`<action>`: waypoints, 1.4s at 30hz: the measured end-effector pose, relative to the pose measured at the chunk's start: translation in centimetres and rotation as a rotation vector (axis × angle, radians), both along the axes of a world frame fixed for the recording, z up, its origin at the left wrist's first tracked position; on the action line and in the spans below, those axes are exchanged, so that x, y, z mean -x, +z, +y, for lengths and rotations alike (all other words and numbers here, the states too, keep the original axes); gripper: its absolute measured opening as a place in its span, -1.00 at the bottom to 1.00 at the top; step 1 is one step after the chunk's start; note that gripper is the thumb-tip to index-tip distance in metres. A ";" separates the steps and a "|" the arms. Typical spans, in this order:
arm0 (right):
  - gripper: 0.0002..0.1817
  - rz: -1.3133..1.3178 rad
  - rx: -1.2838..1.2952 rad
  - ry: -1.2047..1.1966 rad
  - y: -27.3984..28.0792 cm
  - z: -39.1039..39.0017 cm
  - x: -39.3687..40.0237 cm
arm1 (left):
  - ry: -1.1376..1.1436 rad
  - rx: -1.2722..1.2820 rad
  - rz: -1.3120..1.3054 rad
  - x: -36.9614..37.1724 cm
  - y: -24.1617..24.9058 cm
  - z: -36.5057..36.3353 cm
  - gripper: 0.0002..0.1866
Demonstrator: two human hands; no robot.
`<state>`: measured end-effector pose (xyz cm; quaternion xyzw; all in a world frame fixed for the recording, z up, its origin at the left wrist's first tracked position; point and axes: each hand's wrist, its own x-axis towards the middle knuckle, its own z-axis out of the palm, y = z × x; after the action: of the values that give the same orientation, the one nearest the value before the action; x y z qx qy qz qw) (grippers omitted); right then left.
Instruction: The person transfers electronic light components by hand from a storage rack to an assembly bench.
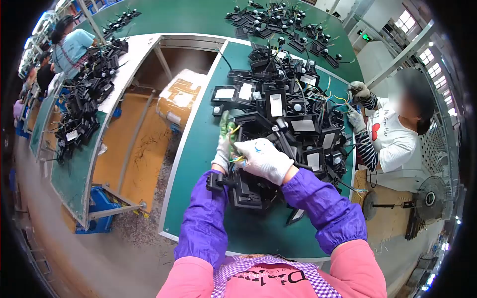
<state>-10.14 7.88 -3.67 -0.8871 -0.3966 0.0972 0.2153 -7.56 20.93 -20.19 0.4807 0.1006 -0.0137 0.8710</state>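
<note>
My left hand (223, 144), in a white glove with green-stained fingers, is closed around thin wires. My right hand (266, 160), in a white glove, is closed in a pinch close beside it. Yellow-green wires (232, 130) rise between the hands, and blue and yellow ends (238, 159) show below. Under my wrists lies a black floodlight housing (243, 194), with a small black sensor part (215, 182) by my left sleeve. Beyond my hands, several black floodlights (275, 104) with pale panels and white sensor domes are heaped. My fingertips are partly hidden.
The green table (198, 149) has a pale edge. At right, a co-worker's gloved hands (357, 119) handle wires over the heap. More floodlights lie on the far table (278, 20) and left bench (84, 109). A taped carton (181, 99) and fan (430, 198) stand nearby.
</note>
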 end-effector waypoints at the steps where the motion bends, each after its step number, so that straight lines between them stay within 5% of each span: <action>1: -0.68 0.028 -0.004 -0.036 -0.5 -0.3 0.0 | -0.023 -0.002 0.009 -0.4 -0.4 -0.6 -0.31; 5: -0.52 0.076 -0.051 -0.098 -1.3 -2.1 0.3 | -0.168 -0.275 0.051 -1.9 -0.9 1.5 -0.35; 7: -0.49 0.110 -0.044 -0.144 -0.5 -2.8 0.7 | 0.013 0.057 -0.041 -2.0 -0.8 3.0 -0.47; 9: -0.49 -0.037 -0.114 -0.057 0.2 -3.4 1.5 | -0.077 0.050 -0.051 -1.6 0.3 4.3 -0.46; 13: -0.35 -0.174 -0.293 -0.038 -0.6 -5.8 1.1 | -0.259 -0.500 -0.163 -2.9 0.5 7.6 -0.47; 15: -0.26 0.160 -0.231 -0.161 0.9 -6.0 0.2 | -0.206 -0.904 -0.329 -2.2 -0.2 7.4 -0.53; 17: -0.22 0.044 -0.250 -0.167 1.0 -6.8 -0.3 | -0.332 -1.205 -0.400 -2.6 -1.5 8.2 -0.55; 18: -0.22 0.062 -0.133 -0.142 0.9 -7.1 -0.3 | -0.240 -0.924 -0.282 -1.9 -1.4 7.5 -0.67; 21: -0.26 0.009 -0.147 -0.050 0.6 -8.7 -0.4 | 0.111 -0.785 -0.215 -0.6 -2.6 7.0 -0.69; 22: -0.28 -0.014 -0.110 -0.035 1.3 -9.4 -0.9 | 0.205 -0.579 0.008 -0.5 -4.2 7.0 -0.69; 23: -0.24 0.000 -0.027 -0.081 2.6 -10.4 -0.9 | 0.376 -0.430 -0.037 -0.3 -5.9 6.3 -0.70; 25: -0.30 -0.070 0.115 -0.172 5.3 -12.6 -0.3 | 0.378 -0.831 -0.058 -0.8 -6.7 6.6 -0.72; 27: -0.44 -0.013 -0.015 -0.292 8.9 -14.0 1.2 | 0.336 -0.909 -0.104 0.0 -6.3 7.3 -0.74; 29: -0.62 -0.225 -0.104 -0.465 9.0 -14.5 3.4 | 0.416 -0.333 -0.128 1.3 -10.3 9.4 -0.66; 31: -0.67 -0.357 -0.007 -0.470 6.9 -16.0 5.6 | 0.336 -0.253 0.087 4.3 -5.3 10.9 -0.60; 33: -0.75 -0.189 0.141 -0.446 6.9 -17.2 7.0 | 0.328 -0.102 -0.030 7.9 -3.7 10.6 -0.50; 35: -0.75 -0.026 -0.400 -0.736 8.0 -19.4 6.5 | 0.320 -0.150 0.028 11.2 -1.7 9.1 -0.48; 37: -0.74 -0.584 -0.448 -1.017 11.0 -19.1 6.2 | 0.307 -0.208 0.065 14.5 -2.0 8.4 -0.50; 39: -0.76 -0.466 -1.024 -1.018 15.5 -17.2 7.3 | 0.296 -0.278 0.079 16.0 -1.7 7.9 -0.51; 42: -0.76 -0.311 -1.027 -0.889 16.7 -18.1 9.1 | 0.360 -0.321 0.074 17.2 0.1 8.4 -0.55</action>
<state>-19.28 -10.24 13.03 -0.7550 -0.0180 -0.3281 0.5675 -24.79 29.31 -20.04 0.5865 0.2173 0.1406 0.7675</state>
